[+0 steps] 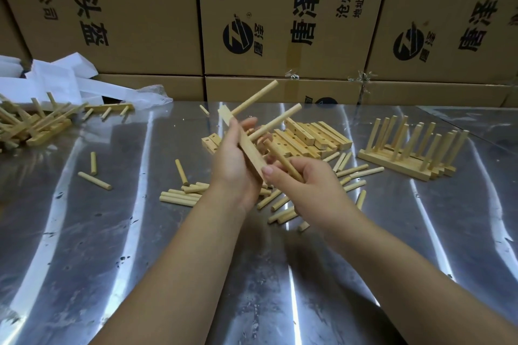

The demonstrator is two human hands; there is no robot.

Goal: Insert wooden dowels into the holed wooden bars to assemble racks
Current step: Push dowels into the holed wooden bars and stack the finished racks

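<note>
Bar (252, 151) with two dowels (255, 98) standing in it is gripped by the left hand (229, 165); the right hand (308, 185) pinches a third dowel (283, 161) just beside it. Loose dowels (179, 197) lie below on the metal table (112, 232), finished racks (412, 148) to the right.

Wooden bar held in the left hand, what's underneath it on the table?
Loose short wooden dowels lie scattered on the shiny metal table beneath the light wooden bar. The left hand and right hand cover the heap's middle.
</note>
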